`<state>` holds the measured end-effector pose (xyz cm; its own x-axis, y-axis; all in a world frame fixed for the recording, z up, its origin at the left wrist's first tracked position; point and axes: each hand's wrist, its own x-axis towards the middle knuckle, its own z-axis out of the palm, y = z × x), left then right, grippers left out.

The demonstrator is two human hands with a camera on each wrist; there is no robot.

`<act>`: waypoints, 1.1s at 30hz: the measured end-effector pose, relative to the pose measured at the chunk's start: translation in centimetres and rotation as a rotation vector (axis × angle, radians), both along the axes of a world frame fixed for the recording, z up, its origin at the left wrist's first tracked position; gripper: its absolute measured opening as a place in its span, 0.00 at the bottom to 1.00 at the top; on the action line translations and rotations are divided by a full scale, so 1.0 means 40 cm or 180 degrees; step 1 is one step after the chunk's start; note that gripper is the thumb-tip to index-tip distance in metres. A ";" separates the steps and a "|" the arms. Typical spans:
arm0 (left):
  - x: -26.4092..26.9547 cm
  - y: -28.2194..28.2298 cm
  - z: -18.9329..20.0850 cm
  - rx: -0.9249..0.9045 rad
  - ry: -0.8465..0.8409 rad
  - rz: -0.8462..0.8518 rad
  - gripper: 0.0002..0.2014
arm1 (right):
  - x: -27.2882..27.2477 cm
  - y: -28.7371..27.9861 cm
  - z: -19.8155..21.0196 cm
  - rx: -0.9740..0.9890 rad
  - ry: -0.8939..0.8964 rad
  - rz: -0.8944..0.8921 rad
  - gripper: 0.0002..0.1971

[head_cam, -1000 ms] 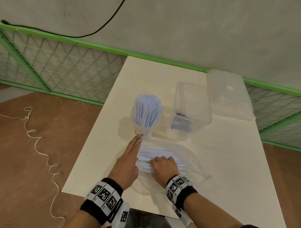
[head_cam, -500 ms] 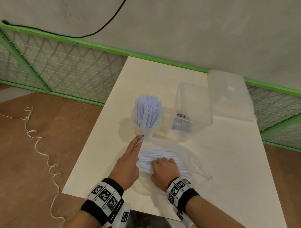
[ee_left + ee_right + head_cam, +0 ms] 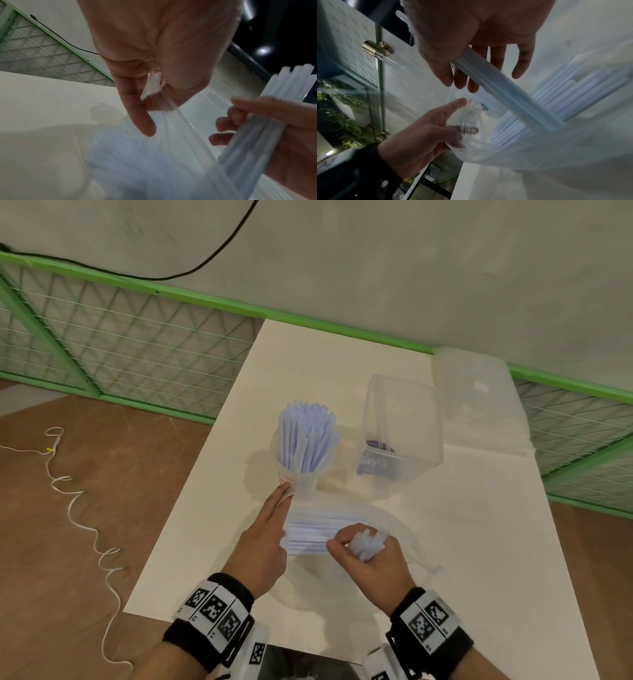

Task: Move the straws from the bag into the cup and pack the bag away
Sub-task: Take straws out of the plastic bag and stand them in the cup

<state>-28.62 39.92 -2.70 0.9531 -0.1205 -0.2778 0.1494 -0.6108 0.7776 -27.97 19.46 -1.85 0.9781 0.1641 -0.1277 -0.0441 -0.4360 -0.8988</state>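
A clear plastic bag (image 3: 397, 525) lies flat on the table, with a layer of pale straws (image 3: 311, 534) inside. My left hand (image 3: 282, 511) pinches the bag's open edge (image 3: 154, 93) between thumb and fingers, just below the cup. The clear cup (image 3: 298, 474) stands behind it, packed with upright straws (image 3: 306, 433). My right hand (image 3: 356, 546) is inside the bag's mouth and grips a small bundle of straws (image 3: 368, 541), tilted up from the pile. In the right wrist view the bundle (image 3: 505, 92) crosses my palm above the straws still in the bag (image 3: 573, 97).
A clear rectangular container (image 3: 400, 436) with a blue label stands right of the cup. Its lid (image 3: 479, 402) lies at the white table's (image 3: 496, 559) back right corner. A green mesh fence (image 3: 137, 350) runs behind, and a white cord (image 3: 78, 508) trails on the floor at left.
My right hand, which lay flat on the straws in the bag, has curled round a bundle and raised its ends. The left hand still holds the bag's edge.
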 end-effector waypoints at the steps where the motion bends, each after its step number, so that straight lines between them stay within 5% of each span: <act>1: 0.001 -0.001 0.000 0.0003 0.0008 -0.0005 0.48 | -0.001 0.001 -0.002 0.0138 -0.0001 0.0015 0.10; 9: 0.002 -0.002 -0.001 0.0016 0.0015 -0.0009 0.48 | -0.002 0.010 -0.002 0.0341 -0.0113 -0.0160 0.12; 14: 0.000 -0.004 0.004 0.0029 0.0027 0.0002 0.48 | 0.005 0.004 -0.012 -0.0053 0.0048 0.0009 0.08; 16: 0.001 -0.004 0.006 0.0040 0.0038 0.0013 0.48 | 0.011 0.003 -0.008 -0.0250 0.0096 0.0239 0.13; 27: -0.017 0.000 0.017 0.0086 -0.0079 0.0010 0.48 | 0.248 0.040 0.374 0.0109 -0.0612 0.0297 0.06; 33: -0.025 -0.005 0.016 0.0030 -0.0164 0.0022 0.47 | 0.322 0.139 0.378 -0.0287 -0.0595 0.0656 0.05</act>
<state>-29.63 39.71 -2.05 0.9669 -0.1114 -0.2294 0.1136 -0.6172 0.7786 -15.10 25.03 13.28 0.9332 0.3581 0.0285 0.2164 -0.4970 -0.8403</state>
